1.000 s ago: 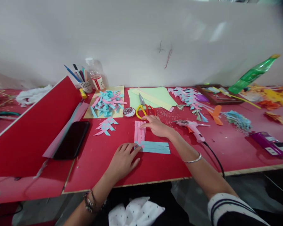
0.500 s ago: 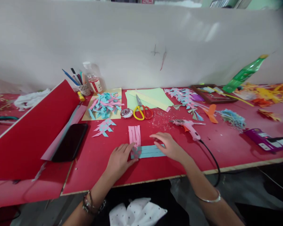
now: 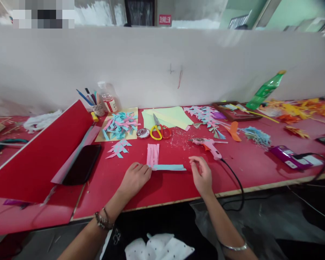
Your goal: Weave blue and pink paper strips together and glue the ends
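Note:
My left hand (image 3: 137, 177) is closed on the corner where pink paper strips (image 3: 153, 153) and blue paper strips (image 3: 170, 167) meet. Its fingers cover most of that woven joint. Away from me run the pink strips, side by side, while the blue ones point right in a narrow band. Just beyond the blue strips' right end, my right hand (image 3: 202, 175) is raised with fingers loosely bent and apart, holding nothing. A small woven pink-and-blue piece (image 3: 119, 147) lies to the left. Scissors (image 3: 159, 128) with yellow and red handles rest behind the strips.
A pink glue gun (image 3: 209, 145) with a black cord lies at right. On the left are a dark phone (image 3: 82, 164) and a tilted red board (image 3: 43, 155). Cut strips (image 3: 120, 124) form a pile at the back. A green bottle (image 3: 267, 90) leans near a tray (image 3: 233, 113).
My right hand has come off the blue strips, moving right and toward me. The blue band now looks narrower, and my left fingers are curled over the joint. The view has tilted up.

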Demonstrator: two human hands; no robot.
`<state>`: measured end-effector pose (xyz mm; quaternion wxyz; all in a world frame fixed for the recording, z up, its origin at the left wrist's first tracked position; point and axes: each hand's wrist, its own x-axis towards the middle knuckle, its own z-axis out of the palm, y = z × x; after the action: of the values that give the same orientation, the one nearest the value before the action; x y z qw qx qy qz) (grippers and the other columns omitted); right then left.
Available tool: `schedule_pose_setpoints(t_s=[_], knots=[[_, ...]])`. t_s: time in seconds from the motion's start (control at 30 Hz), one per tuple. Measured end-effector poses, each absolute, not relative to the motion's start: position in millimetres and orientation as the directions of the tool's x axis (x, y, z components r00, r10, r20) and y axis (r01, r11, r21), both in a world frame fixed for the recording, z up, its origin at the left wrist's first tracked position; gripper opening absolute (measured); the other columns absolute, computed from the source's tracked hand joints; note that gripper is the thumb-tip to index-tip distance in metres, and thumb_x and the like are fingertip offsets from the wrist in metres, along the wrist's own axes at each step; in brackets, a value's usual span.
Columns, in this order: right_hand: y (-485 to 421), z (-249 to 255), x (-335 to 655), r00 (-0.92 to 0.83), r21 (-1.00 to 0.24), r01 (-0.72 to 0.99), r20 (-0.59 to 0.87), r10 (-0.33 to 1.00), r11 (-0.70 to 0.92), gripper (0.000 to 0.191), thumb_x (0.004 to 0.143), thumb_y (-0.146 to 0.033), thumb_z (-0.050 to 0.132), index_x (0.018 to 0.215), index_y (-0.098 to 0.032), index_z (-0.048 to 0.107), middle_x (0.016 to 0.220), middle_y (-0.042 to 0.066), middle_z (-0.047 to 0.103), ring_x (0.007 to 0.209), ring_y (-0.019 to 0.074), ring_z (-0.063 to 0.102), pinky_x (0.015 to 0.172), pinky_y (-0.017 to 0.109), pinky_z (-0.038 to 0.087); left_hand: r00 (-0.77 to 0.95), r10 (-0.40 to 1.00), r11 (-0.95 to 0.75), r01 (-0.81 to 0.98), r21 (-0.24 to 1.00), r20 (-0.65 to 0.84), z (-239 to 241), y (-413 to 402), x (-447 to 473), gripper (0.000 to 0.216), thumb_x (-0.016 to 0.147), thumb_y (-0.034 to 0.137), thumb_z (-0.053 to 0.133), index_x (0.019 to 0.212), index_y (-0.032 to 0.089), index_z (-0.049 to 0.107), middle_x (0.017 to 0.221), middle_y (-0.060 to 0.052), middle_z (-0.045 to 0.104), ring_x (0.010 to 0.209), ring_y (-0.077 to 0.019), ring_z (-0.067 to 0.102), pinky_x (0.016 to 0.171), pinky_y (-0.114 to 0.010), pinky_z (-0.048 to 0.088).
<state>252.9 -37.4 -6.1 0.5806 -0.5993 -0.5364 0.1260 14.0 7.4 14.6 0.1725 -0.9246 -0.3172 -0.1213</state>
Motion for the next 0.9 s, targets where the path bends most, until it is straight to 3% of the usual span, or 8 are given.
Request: schedule_pose_setpoints(t_s=[0.23, 0.43, 0.57, 0.7, 0.9], knots=[[-36.0, -7.1, 256.7, 0.549, -0.949, 0.242, 0.304, 0.778, 0.200, 0.018, 0.076, -0.031, 0.049, 0.086, -0.018, 0.054, 0.075, 0.002, 0.055, 0.068, 0.0144, 0.053, 0.064, 0.028, 0.043, 0.740, 0.614, -0.756, 0.652, -0.064, 0.274, 48.2, 24.7, 17.1, 0.020, 0.086, 0.015, 0.040, 0.080, 0.015, 0.058, 0.076, -0.005, 0.063, 0.068, -0.0162, 0.057, 0.064, -0.029, 0.040], [-35.7, -7.2, 255.5, 0.562, -0.962, 0.169, 0.272, 0.781, 0.213, 0.019, 0.076, -0.029, 0.049, 0.091, -0.018, 0.051, 0.075, 0.000, 0.051, 0.066, 0.0125, 0.049, 0.062, 0.026, 0.041, 0.637, 0.710, -0.704, 0.622, 0.344, 0.301, 91.3, 31.5, 16.6, 0.024, 0.087, 0.025, 0.038, 0.084, 0.015, 0.059, 0.081, -0.004, 0.063, 0.072, -0.0141, 0.056, 0.064, -0.023, 0.041], [-35.0, -8.1, 255.6, 0.573, -0.964, 0.129, 0.264, 0.776, 0.233, 0.018, 0.076, -0.028, 0.050, 0.091, -0.018, 0.051, 0.073, -0.001, 0.050, 0.065, 0.0116, 0.049, 0.063, 0.026, 0.040, 0.425, 0.846, -0.528, 0.581, 0.620, 0.323, 101.1, 29.9, 8.8, 0.024, 0.082, 0.033, 0.044, 0.073, 0.016, 0.058, 0.068, 0.000, 0.060, 0.064, -0.0121, 0.054, 0.063, -0.022, 0.042], [-36.3, -9.7, 256.9, 0.585, -0.966, 0.118, 0.255, 0.770, 0.231, 0.018, 0.076, -0.028, 0.050, 0.092, -0.019, 0.051, 0.074, -0.001, 0.050, 0.064, 0.0109, 0.047, 0.061, 0.025, 0.039, 0.167, 0.969, -0.232, 0.380, 0.895, 0.180, 77.9, 25.3, -2.3, 0.026, 0.074, 0.040, 0.050, 0.066, 0.016, 0.054, 0.059, 0.002, 0.055, 0.058, -0.0116, 0.054, 0.062, -0.023, 0.046], [-39.0, -11.8, 257.7, 0.590, -0.963, 0.127, 0.265, 0.763, 0.236, 0.019, 0.075, -0.027, 0.049, 0.093, -0.019, 0.051, 0.073, -0.001, 0.052, 0.061, 0.0104, 0.047, 0.058, 0.024, 0.038, 0.044, 0.993, 0.102, 0.203, 0.974, -0.113, 27.0, -0.7, -23.1, 0.035, 0.063, 0.049, 0.060, 0.067, 0.015, 0.054, 0.061, 0.002, 0.055, 0.058, -0.0113, 0.055, 0.066, -0.027, 0.050]])
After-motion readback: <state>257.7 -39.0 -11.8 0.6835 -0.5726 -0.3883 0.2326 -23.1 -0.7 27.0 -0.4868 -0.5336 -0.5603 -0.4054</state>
